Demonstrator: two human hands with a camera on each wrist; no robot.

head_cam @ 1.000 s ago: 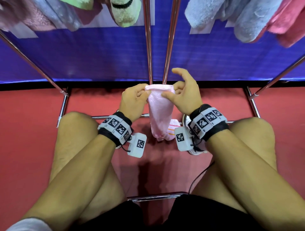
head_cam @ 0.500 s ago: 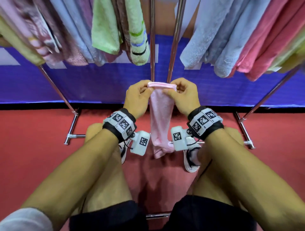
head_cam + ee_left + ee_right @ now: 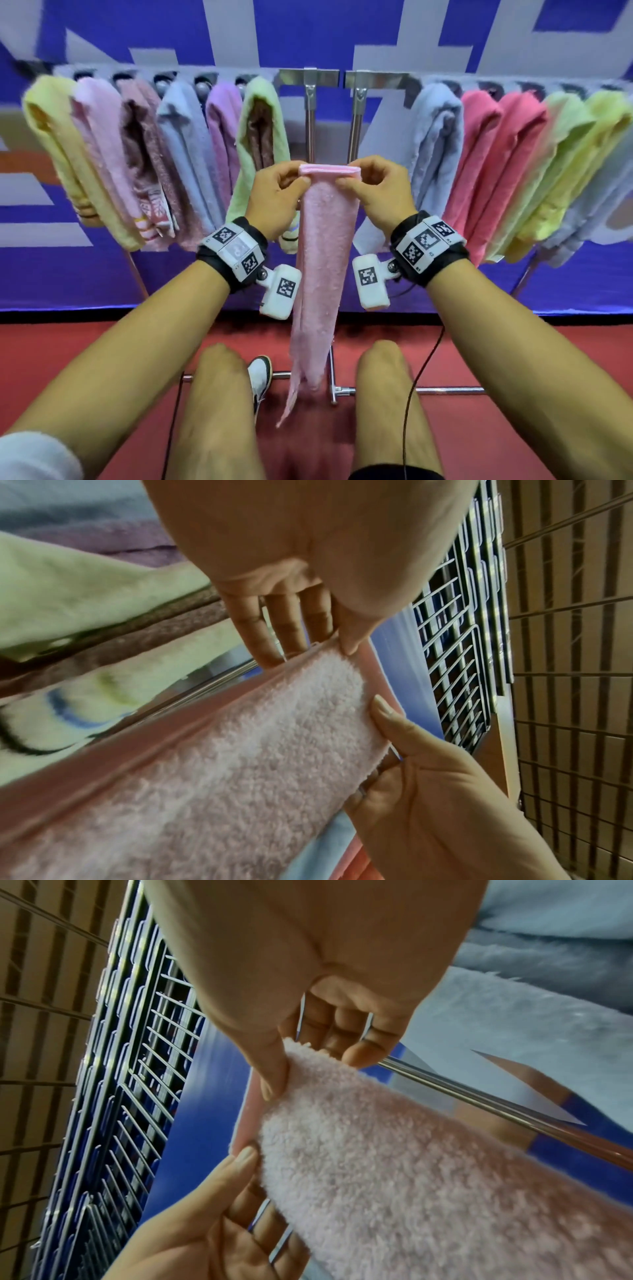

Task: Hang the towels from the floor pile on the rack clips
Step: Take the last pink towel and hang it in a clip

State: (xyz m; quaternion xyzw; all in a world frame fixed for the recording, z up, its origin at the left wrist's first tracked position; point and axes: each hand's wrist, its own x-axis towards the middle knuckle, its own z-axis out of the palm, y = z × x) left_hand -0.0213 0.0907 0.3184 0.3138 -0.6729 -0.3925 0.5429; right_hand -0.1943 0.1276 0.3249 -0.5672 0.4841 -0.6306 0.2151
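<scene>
A folded light pink towel point(image 3: 322, 260) hangs straight down between my two hands in the head view. My left hand point(image 3: 279, 195) pinches its top left corner and my right hand point(image 3: 375, 192) pinches the top right corner. The wrist views show the same pink towel point(image 3: 240, 750) point(image 3: 411, 1164) held by thumb and fingers at each corner. The towel's top edge is level with the two upright rack posts point(image 3: 310, 120), below the rack's top bar point(image 3: 308, 77). Several hung towels point(image 3: 185, 154) fill both sides of the rack.
My bare knees point(image 3: 219, 394) and a white shoe point(image 3: 260, 377) are below, on a red floor point(image 3: 68, 342). The rack's base tubes point(image 3: 445, 389) lie on the floor. A blue and white banner point(image 3: 308, 31) stands behind the rack. A cable point(image 3: 424, 370) hangs from my right wrist.
Both hands have lifted the pink towel upward, clear of the floor. The view has tilted up, so the rack's top bar and the hung towels' tops show.
</scene>
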